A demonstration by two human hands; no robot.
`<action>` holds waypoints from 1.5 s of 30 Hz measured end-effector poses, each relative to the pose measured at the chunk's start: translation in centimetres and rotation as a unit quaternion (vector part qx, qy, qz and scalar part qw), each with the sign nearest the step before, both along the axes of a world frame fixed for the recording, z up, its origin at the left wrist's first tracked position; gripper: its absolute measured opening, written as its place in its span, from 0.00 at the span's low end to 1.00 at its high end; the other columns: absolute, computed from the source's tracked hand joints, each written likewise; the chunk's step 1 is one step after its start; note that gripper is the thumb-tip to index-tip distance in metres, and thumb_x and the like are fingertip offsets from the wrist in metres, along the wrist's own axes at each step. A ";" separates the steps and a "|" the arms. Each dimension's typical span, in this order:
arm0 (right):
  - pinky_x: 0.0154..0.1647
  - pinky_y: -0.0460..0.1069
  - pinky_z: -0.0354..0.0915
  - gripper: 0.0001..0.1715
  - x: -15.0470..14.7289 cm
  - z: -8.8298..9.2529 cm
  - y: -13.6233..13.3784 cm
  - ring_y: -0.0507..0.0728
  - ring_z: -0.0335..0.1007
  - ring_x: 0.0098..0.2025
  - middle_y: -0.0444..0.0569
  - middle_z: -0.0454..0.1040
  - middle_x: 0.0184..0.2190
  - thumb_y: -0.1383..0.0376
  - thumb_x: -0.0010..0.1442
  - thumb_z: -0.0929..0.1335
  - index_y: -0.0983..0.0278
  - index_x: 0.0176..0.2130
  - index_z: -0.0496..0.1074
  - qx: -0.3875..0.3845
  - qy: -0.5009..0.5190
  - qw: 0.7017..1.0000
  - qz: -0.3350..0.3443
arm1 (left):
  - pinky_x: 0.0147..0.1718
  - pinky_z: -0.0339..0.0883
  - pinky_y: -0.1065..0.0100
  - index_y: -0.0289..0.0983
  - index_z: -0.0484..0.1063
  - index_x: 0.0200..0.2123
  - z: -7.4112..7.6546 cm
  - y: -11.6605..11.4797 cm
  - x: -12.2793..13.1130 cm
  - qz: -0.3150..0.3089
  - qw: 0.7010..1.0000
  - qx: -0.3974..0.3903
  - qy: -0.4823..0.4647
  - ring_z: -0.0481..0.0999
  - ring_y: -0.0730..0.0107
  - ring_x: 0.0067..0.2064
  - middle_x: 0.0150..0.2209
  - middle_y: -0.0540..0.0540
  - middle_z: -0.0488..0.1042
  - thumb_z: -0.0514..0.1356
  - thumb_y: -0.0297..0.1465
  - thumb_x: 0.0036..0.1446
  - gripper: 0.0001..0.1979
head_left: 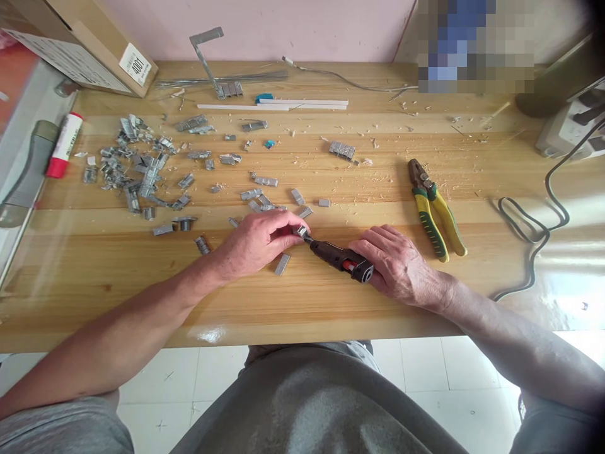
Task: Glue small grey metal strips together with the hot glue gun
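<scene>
My left hand (265,243) pinches a small silver-grey folded piece (299,231) between thumb and fingertips, a little above the table. My right hand (399,265) is closed round what looks like a black glue gun (338,257) with a red part inside its rear end. The gun's tip points left and meets or nearly meets the pinched piece; I cannot tell whether they touch. Its handle is hidden under my right fingers. Close to my left hand lie loose grey pieces, one grey block (282,264) just below it and another grey block (297,197) above.
Green-and-yellow pliers (435,211) lie right of my right hand. A heap of grey scraps (137,161) spreads across the left. White strips (302,104), wires and a bent grey frame (205,60) are at the back. A dark cable (534,252) loops at right; a cardboard box (104,44) stands back left.
</scene>
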State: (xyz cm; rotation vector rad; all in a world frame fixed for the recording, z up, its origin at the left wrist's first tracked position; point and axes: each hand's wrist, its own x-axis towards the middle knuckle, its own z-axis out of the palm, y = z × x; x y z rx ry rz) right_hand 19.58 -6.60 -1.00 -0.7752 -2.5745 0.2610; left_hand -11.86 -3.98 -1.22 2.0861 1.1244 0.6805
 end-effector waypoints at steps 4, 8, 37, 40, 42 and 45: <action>0.39 0.54 0.61 0.06 0.0 0.0 0.1 0.60 0.66 0.36 0.51 0.75 0.36 0.68 0.77 0.65 0.66 0.49 0.72 0.000 0.001 1.000 0.003 | 0.38 0.72 0.65 0.43 0.83 0.47 -0.1 0.0 0.0 0.002 1.000 -0.002 -0.004 0.79 0.67 0.35 0.39 0.47 0.84 0.67 0.36 0.72 0.06; 0.39 0.54 0.61 0.07 0.0 0.0 0.1 0.60 0.66 0.36 0.51 0.75 0.36 0.66 0.78 0.64 0.66 0.49 0.72 -0.003 0.003 1.000 0.003 | 0.39 0.72 0.65 0.43 0.83 0.46 -0.1 0.0 -0.1 0.007 1.000 -0.006 -0.006 0.79 0.67 0.35 0.39 0.47 0.84 0.67 0.37 0.71 0.06; 0.39 0.54 0.60 0.05 0.0 0.1 0.0 0.60 0.65 0.35 0.50 0.74 0.35 0.67 0.77 0.65 0.63 0.48 0.71 0.019 -0.004 1.000 0.000 | 0.38 0.73 0.64 0.42 0.83 0.46 0.1 0.0 0.0 0.003 1.000 -0.004 0.000 0.79 0.67 0.35 0.39 0.47 0.84 0.66 0.38 0.72 0.07; 0.39 0.54 0.60 0.05 0.0 0.2 0.0 0.60 0.66 0.35 0.50 0.75 0.35 0.67 0.77 0.65 0.63 0.48 0.71 0.020 -0.005 1.000 -0.001 | 0.38 0.72 0.64 0.43 0.83 0.47 0.2 0.0 0.0 0.004 1.000 -0.008 -0.003 0.79 0.67 0.35 0.40 0.47 0.84 0.66 0.39 0.73 0.08; 0.39 0.54 0.60 0.05 0.0 0.2 0.0 0.60 0.66 0.35 0.49 0.75 0.35 0.66 0.78 0.64 0.62 0.48 0.71 0.017 -0.007 1.000 -0.002 | 0.37 0.72 0.64 0.43 0.83 0.46 0.1 0.0 0.0 0.004 1.000 -0.012 -0.008 0.79 0.67 0.35 0.40 0.47 0.84 0.66 0.39 0.72 0.08; 0.39 0.54 0.61 0.05 0.1 0.2 0.0 0.60 0.67 0.35 0.50 0.75 0.35 0.66 0.78 0.64 0.62 0.49 0.71 0.012 -0.010 1.000 -0.001 | 0.37 0.72 0.64 0.44 0.84 0.46 0.1 0.1 0.0 0.007 1.000 -0.020 -0.015 0.78 0.66 0.34 0.39 0.47 0.84 0.67 0.40 0.71 0.09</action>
